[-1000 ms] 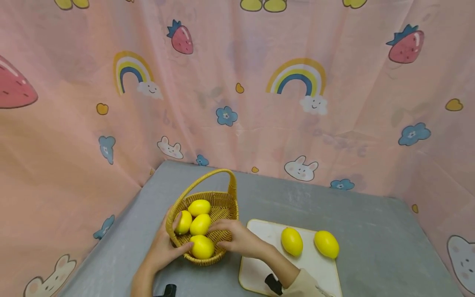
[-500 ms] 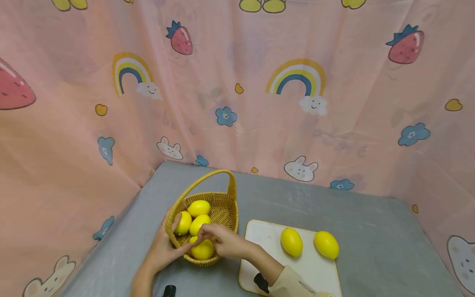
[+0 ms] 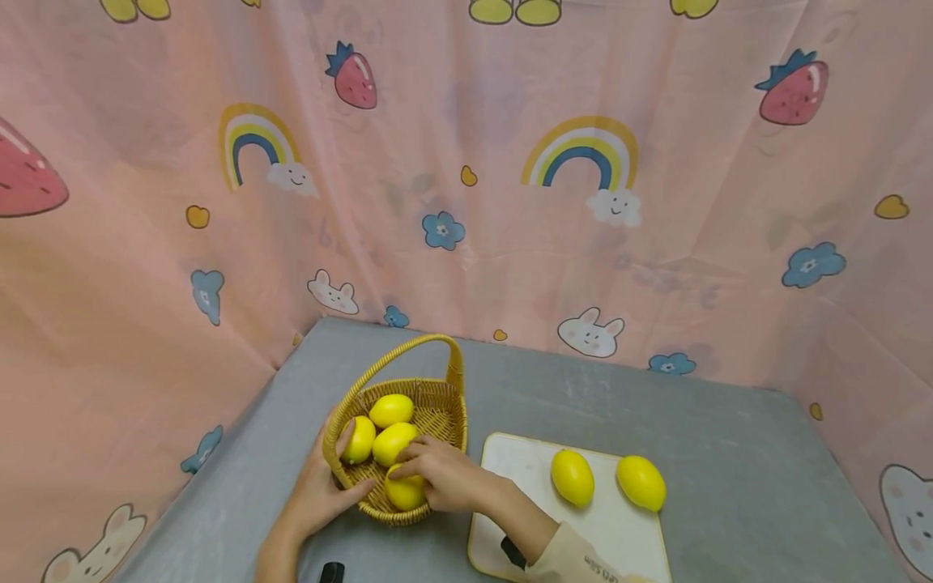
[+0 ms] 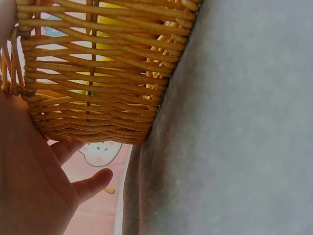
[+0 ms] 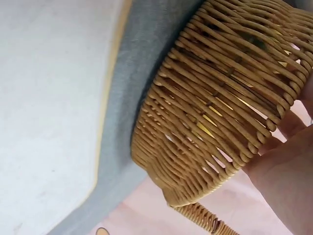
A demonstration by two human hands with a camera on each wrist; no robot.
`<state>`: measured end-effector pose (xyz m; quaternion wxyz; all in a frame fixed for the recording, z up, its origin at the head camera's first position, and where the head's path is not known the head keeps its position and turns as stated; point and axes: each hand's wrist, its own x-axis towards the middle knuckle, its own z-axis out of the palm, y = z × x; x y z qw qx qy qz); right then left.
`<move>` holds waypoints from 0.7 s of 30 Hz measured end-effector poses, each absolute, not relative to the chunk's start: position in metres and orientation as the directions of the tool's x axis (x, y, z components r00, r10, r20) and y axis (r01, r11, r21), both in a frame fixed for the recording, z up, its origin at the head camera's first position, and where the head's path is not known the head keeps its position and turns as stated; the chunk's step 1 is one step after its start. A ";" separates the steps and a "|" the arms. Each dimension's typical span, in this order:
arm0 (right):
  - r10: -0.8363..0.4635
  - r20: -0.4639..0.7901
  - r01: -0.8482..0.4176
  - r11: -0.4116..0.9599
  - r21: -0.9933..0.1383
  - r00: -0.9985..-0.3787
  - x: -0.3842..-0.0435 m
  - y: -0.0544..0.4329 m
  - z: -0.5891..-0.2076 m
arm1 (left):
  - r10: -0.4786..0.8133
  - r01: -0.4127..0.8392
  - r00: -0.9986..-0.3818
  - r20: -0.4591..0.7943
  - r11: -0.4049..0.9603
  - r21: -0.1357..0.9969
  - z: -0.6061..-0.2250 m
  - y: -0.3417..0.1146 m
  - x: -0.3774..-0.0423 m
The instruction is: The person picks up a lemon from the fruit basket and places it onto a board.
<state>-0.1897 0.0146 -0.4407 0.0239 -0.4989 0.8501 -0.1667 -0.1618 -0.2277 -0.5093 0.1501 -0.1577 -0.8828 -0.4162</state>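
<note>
A wicker basket with a tall arched handle stands on the table, several yellow lemons inside. My left hand holds its left side near the handle's foot, thumb over the near rim. From the left wrist view, the basket wall rises beside that palm. My right hand reaches over the right rim, its curled fingers on the nearest lemon, which they partly cover. Behind that one lie a middle lemon, a left lemon and a back lemon.
To the right of the basket lies a white board with a yellowish edge. One lemon rests on it, and another lemon is at its right edge. A printed pink curtain hangs behind the grey table.
My right hand first moved left over the nearest lemon, then drew back slightly right; that lemon has shifted a little right in the basket. The left hand keeps its hold on the basket.
</note>
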 end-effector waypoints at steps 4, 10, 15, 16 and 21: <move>-0.839 0.021 -0.779 0.496 -0.384 -0.544 -0.193 0.014 -0.435 | 0.155 0.407 -0.904 0.399 0.601 0.688 -0.510 -0.228 -0.162; -0.808 -0.102 -0.692 0.555 -0.461 -0.580 -0.198 0.011 -0.433 | 0.151 0.402 -0.908 0.391 0.578 0.710 -0.512 -0.228 -0.161; -0.697 -0.035 -0.673 0.703 -0.229 -0.716 -0.195 0.005 -0.441 | 0.151 0.417 -0.899 0.412 0.586 0.694 -0.513 -0.228 -0.161; -0.670 -0.001 -0.663 0.735 -0.142 -0.742 -0.194 0.003 -0.443 | 0.155 0.426 -0.894 0.421 0.586 0.689 -0.513 -0.228 -0.161; -0.641 0.167 -0.643 0.764 0.051 -0.749 -0.195 0.000 -0.449 | 0.160 0.436 -0.888 0.430 0.586 0.683 -0.512 -0.229 -0.162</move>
